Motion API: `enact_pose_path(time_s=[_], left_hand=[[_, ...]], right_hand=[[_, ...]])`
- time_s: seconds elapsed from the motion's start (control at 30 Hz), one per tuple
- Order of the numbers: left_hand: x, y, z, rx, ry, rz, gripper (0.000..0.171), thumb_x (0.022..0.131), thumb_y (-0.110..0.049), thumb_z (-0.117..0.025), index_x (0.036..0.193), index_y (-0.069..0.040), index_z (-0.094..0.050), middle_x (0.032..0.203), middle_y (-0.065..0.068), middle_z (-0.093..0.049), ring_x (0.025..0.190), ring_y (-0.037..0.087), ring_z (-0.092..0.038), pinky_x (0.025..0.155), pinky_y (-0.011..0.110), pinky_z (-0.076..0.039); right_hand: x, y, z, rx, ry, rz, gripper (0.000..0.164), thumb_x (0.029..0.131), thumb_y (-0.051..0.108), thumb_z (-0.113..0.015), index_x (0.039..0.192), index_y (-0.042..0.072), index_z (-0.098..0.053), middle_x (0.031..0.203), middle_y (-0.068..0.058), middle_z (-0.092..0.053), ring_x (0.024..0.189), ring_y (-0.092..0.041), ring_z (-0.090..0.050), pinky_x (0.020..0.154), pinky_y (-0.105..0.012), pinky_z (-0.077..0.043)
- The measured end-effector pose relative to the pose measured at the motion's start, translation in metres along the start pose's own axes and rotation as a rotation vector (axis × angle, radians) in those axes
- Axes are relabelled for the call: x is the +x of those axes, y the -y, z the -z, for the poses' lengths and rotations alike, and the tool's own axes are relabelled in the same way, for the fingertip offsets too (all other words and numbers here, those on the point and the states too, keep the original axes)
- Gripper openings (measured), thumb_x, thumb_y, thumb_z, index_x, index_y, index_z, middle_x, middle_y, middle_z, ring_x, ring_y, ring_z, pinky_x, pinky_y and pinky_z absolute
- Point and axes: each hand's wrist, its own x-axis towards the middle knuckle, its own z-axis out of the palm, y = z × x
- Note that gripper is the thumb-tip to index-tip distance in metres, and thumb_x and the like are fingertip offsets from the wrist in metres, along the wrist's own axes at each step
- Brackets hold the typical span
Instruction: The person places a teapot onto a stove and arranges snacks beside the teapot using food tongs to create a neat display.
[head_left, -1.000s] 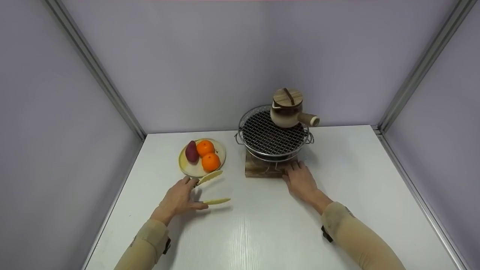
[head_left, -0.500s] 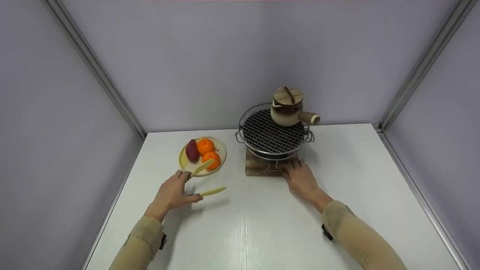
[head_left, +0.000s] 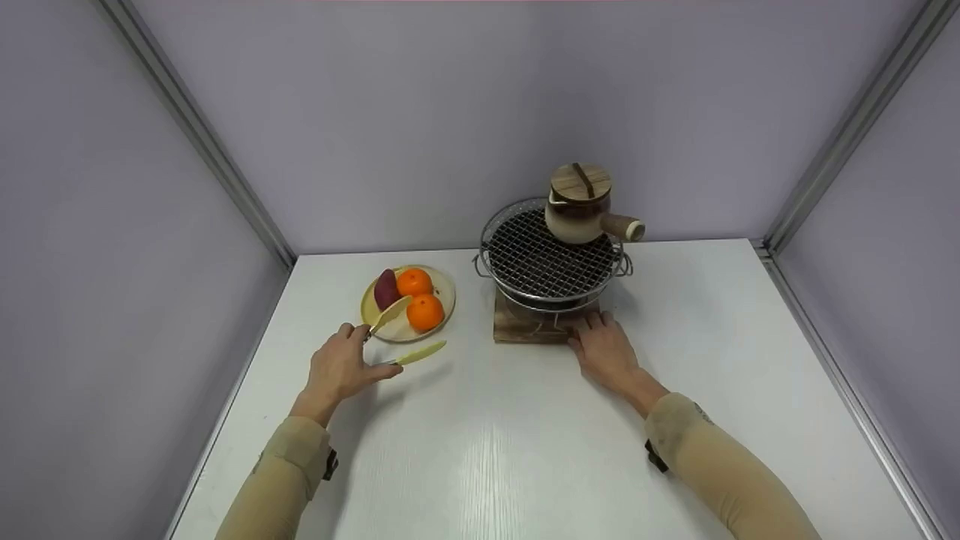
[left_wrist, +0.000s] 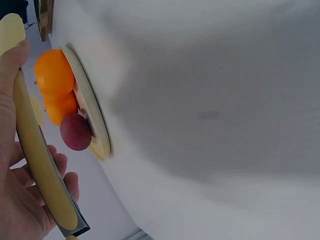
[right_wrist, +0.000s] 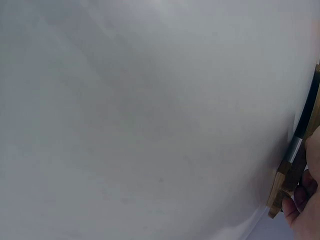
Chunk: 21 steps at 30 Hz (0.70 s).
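Note:
My left hand [head_left: 337, 367] holds a pair of tongs with pale yellow tips [head_left: 391, 311], thumb on one arm and fingers on the other. The tong arms are spread apart. One tip hangs over a round cream plate [head_left: 444, 292], the other in front of it. On the plate lie a purple sweet potato [head_left: 385, 289] and two oranges [head_left: 425, 313]. In the left wrist view, the tongs' yellow arm [left_wrist: 42, 160] runs along the palm. My right hand [head_left: 607, 352] grips the front right corner of a wooden base [head_left: 517, 330] beneath a round grill [head_left: 536, 262].
A lidded clay pot [head_left: 574, 221] with a side handle stands at the grill's back right, its handle pointing right. Wire handles stick out from both sides of the grill. Grey walls [head_left: 420, 150] enclose the white table [head_left: 487, 435] at the back and sides.
My left hand has moved forward with the tongs, bringing one tip above the plate near the sweet potato and oranges. The right hand stays at the wooden base. The head view has tilted slightly.

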Motion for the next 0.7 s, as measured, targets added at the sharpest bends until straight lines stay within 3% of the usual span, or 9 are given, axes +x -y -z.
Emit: enact_pose_path(time_s=[0.17,0.4,0.7], left_hand=[[0.005,-0.002,-0.001,0.022,-0.003,0.041,0.1,0.081,-0.076,-0.088,0.146,-0.003,-0.065,0.115,0.017,-0.066,0.094,0.033,-0.064,0.079,0.05,-0.058],[0.007,-0.005,-0.007,0.03,-0.006,0.085,0.107,0.083,-0.078,-0.084,0.151,0.001,-0.061,0.128,0.025,-0.067,0.11,0.046,-0.072,0.093,0.063,-0.063],[0.01,-0.014,-0.015,0.039,-0.017,0.178,0.11,0.084,-0.078,-0.083,0.15,0.006,-0.059,0.13,0.028,-0.066,0.11,0.047,-0.071,0.094,0.062,-0.063]], right_hand=[[0.0,0.0,0.0,0.026,-0.008,0.0,0.031,0.11,0.019,-0.072,0.132,-0.002,-0.066,0.126,-0.027,-0.068,0.112,-0.044,-0.061,0.096,-0.058,-0.055],[0.001,0.001,0.0,0.03,-0.019,0.002,0.031,0.109,0.019,-0.073,0.133,-0.001,-0.066,0.127,-0.027,-0.068,0.112,-0.043,-0.062,0.097,-0.058,-0.055],[0.001,-0.001,0.0,0.036,0.012,-0.01,0.032,0.11,0.019,-0.072,0.135,0.001,-0.066,0.129,-0.025,-0.068,0.114,-0.043,-0.062,0.098,-0.057,-0.055]])
